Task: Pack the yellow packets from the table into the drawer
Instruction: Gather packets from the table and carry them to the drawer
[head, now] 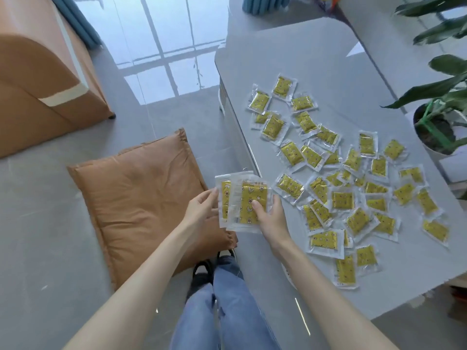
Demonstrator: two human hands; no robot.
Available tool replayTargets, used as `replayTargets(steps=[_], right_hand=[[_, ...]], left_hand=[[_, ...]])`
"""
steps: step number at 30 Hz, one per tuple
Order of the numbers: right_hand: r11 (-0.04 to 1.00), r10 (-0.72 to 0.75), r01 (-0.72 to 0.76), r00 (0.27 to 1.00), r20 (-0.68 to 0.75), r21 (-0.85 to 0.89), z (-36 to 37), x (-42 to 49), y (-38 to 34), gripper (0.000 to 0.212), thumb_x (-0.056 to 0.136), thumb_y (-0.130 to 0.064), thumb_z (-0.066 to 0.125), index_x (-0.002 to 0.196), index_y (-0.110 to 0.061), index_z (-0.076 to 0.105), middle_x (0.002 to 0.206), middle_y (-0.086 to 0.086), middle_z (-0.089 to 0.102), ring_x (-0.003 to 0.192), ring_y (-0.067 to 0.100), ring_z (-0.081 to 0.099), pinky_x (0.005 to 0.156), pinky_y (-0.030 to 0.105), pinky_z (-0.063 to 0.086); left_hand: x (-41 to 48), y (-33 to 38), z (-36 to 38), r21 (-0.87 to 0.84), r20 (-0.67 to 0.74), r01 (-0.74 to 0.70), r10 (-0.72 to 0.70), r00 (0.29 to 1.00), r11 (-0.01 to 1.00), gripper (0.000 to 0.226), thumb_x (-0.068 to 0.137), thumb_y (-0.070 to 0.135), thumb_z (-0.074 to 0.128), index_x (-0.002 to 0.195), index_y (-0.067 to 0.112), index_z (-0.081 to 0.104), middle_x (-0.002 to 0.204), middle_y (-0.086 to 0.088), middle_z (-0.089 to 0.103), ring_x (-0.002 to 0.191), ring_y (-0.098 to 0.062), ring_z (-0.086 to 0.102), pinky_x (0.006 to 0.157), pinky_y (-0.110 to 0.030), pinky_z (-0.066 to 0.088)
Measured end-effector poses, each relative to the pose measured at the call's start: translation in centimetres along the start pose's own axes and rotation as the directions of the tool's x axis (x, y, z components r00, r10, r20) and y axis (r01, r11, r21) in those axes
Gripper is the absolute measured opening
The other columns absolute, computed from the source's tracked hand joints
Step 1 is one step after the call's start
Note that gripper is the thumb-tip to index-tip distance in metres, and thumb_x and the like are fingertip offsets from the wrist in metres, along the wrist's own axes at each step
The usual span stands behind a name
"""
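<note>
left hand (202,203): fingers bracing left edge of small stack of clear-wrapped yellow packets (242,203), squaring it | right hand (270,215): thumb clamped on stack, held off the edge for carrying | grey counter (303,59): many packets (353,188) scattered loose | drawer: not visible

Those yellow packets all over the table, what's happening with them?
A person is gathering them up. Both hands hold a small stack of yellow packets just off the table's edge: the left hand steadies one side, the right hand has its thumb on top. Many more loose packets lie scattered across the grey table. A brown cushion lies on the floor below. No drawer is in view.
</note>
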State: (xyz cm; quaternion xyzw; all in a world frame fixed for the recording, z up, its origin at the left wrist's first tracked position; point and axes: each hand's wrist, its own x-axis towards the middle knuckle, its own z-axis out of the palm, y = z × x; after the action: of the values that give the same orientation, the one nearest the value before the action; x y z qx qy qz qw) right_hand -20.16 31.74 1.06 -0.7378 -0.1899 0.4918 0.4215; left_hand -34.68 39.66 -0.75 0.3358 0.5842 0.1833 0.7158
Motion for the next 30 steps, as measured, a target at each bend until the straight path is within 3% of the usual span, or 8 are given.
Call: replayTargets(steps=[3, 7, 10, 12, 15, 20, 26, 30], right_hand=[[0.998, -0.041, 0.037, 0.996, -0.077, -0.052, -0.5, 2.2, 0.0, 0.021, 0.097, -0.017, 0.053, 0.116, -0.018, 0.043, 0.104, -0.022, 0.054, 0.099, -0.002, 0.055, 0.082, 0.013, 0.042], [0.98, -0.119, 0.076, 0.963, -0.242, -0.182, -1.2, 5.7, 1.6, 0.026, 0.099, -0.017, 0.05, 0.122, -0.011, 0.041, 0.088, -0.023, 0.047, 0.089, 0.011, 0.052, 0.086, 0.03, 0.041], [0.937, -0.223, 0.096, 0.904, -0.364, -0.335, -1.8, 9.3, 4.4, 0.019, 0.099, -0.019, 0.049, 0.113, -0.012, 0.04, 0.078, -0.016, 0.048, 0.063, 0.021, 0.052, 0.065, 0.033, 0.041], [0.909, -0.284, 0.107, 0.866, -0.411, -0.403, -2.4, 11.8, 6.5, 0.014, 0.098, -0.021, 0.049, 0.104, -0.016, 0.037, 0.067, -0.01, 0.047, 0.051, 0.011, 0.044, 0.054, 0.029, 0.033], [0.905, -0.321, 0.136, 0.84, -0.438, -0.403, -3.2, 15.4, 9.2, 0.013, 0.098, -0.02, 0.048, 0.104, -0.017, 0.037, 0.076, -0.008, 0.053, 0.059, 0.012, 0.051, 0.054, 0.031, 0.038], [0.933, -0.292, 0.143, 0.837, -0.463, -0.331, -3.8, 19.3, 12.7, 0.027, 0.099, -0.019, 0.047, 0.123, -0.015, 0.036, 0.113, -0.001, 0.06, 0.099, 0.021, 0.061, 0.083, 0.042, 0.05], [0.975, -0.195, 0.112, 0.847, -0.495, -0.192, -4.1, 20.7, 14.8, 0.04, 0.099, -0.02, 0.048, 0.136, -0.015, 0.034, 0.124, -0.005, 0.052, 0.114, 0.012, 0.053, 0.095, 0.028, 0.045], [0.986, -0.165, 0.149, 0.85, -0.5, -0.073, -3.6, 19.4, 13.6, 0.027, 0.098, -0.014, 0.05, 0.124, -0.016, 0.039, 0.113, -0.019, 0.051, 0.098, -0.023, 0.048, 0.079, -0.007, 0.033]], left_hand=[[5.0, -0.1, 0.4, 0.041, 0.032, 0.119, -0.12, 0.992, 0.992, 0.033, 0.098, 0.039, 0.044, 0.117, 0.018, 0.061, 0.108, -0.005, 0.069, 0.088, -0.021, 0.07, 0.079, -0.033, 0.055], [11.6, -1.6, 1.3, 0.021, 0.029, 0.22, -0.221, 0.975, 0.975, 0.032, 0.098, 0.032, 0.044, 0.125, 0.019, 0.056, 0.116, -0.002, 0.066, 0.086, -0.018, 0.067, 0.077, -0.028, 0.051], [17.0, -3.8, 2.5, 0.0, 0.036, 0.278, -0.278, 0.96, 0.961, 0.034, 0.099, 0.027, 0.045, 0.132, 0.019, 0.051, 0.126, -0.003, 0.061, 0.099, -0.023, 0.064, 0.085, -0.032, 0.051], [20.8, -5.8, 3.7, 0.021, 0.039, 0.309, -0.31, 0.95, 0.951, 0.036, 0.1, 0.024, 0.044, 0.136, 0.02, 0.047, 0.134, -0.004, 0.055, 0.113, -0.028, 0.059, 0.087, -0.034, 0.049], [26.0, -8.8, 5.9, 0.014, 0.027, 0.363, -0.363, 0.931, 0.932, 0.043, 0.1, 0.023, 0.044, 0.143, 0.022, 0.039, 0.144, -0.006, 0.044, 0.126, -0.031, 0.049, 0.096, -0.038, 0.047], [32.1, -13.1, 9.2, -0.088, 0.062, 0.427, -0.423, 0.904, 0.9, 0.052, 0.098, 0.033, 0.046, 0.146, 0.02, 0.03, 0.151, -0.006, 0.033, 0.139, -0.028, 0.034, 0.11, -0.042, 0.035], [35.2, -15.0, 11.0, -0.419, -0.072, 0.314, -0.376, 0.924, 0.852, 0.018, 0.093, 0.015, 0.049, 0.11, 0.011, 0.054, 0.099, -0.005, 0.064, 0.076, -0.015, 0.062, 0.086, -0.028, 0.048], [34.8, -15.4, 10.1, -0.492, -0.025, 0.319, -0.38, 0.925, 0.81, 0.019, 0.089, 0.014, 0.054, 0.107, 0.007, 0.053, 0.087, -0.003, 0.059, 0.072, -0.015, 0.059, 0.071, -0.025, 0.051]])
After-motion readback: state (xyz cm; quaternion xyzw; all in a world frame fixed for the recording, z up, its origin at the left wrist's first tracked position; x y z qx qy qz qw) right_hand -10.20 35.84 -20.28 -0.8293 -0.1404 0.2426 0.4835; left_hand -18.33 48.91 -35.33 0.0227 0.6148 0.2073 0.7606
